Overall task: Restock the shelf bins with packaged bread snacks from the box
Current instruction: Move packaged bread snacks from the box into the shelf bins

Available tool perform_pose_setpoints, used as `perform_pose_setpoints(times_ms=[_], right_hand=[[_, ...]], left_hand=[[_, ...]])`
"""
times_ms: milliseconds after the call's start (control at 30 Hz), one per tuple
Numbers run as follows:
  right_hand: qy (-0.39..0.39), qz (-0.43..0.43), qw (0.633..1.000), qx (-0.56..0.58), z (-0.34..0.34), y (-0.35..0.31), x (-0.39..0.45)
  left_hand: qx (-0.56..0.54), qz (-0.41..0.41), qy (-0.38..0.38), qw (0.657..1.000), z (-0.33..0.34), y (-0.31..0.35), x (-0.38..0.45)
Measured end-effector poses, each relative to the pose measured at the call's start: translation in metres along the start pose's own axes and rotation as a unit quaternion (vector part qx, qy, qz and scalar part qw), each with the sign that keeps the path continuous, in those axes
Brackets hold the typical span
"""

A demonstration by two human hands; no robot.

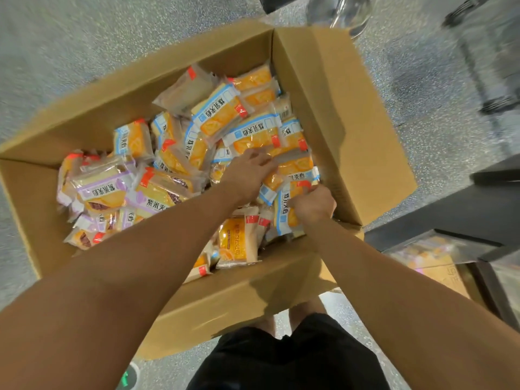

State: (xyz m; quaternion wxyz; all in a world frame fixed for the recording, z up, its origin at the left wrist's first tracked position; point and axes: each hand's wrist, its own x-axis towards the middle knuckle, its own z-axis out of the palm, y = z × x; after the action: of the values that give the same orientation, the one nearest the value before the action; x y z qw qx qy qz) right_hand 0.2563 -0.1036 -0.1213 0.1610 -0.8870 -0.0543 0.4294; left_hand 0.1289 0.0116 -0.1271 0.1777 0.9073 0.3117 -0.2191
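Open brown cardboard box (351,114), full of blue-banded and purple-banded bread packets. At its 4 o'clock corner: left hand (249,171) lies flat-fingered on packets; right hand (313,205) grips a blue-banded orange bread packet (285,212).

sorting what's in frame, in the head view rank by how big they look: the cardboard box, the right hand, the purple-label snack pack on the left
1. cardboard box, by far the largest.
2 and 3. purple-label snack pack and right hand look alike; too close to rank.

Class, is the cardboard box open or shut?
Open: the box flaps are folded outward, exposing piled snack packs inside.
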Motion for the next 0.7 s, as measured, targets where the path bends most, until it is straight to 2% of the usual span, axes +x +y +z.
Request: perform_pose_setpoints(times_ms=[167,267,433,533,700], right_hand=[[-0.024,-0.03,0.999,-0.028,-0.007,0.003,-0.001],[-0.029,-0.052,0.998,-0.033,-0.012,0.002,-0.004],[-0.063,-0.11,0.989,-0.071,-0.027,-0.003,-0.019],[-0.038,-0.158,0.983,-0.082,-0.037,-0.005,-0.036],[0.056,-0.222,0.971,-0.069,-0.082,0.002,-0.074]], left_hand=[[0.109,-0.024,-0.01,0.994,-0.007,0.004,-0.01],[0.098,-0.051,-0.007,0.994,-0.013,0.001,-0.018],[0.059,-0.03,-0.021,0.998,-0.032,-0.001,-0.036],[0.004,-0.06,-0.031,0.998,-0.046,0.005,-0.054],[-0.026,-0.024,0.039,0.999,-0.084,0.03,-0.081]])
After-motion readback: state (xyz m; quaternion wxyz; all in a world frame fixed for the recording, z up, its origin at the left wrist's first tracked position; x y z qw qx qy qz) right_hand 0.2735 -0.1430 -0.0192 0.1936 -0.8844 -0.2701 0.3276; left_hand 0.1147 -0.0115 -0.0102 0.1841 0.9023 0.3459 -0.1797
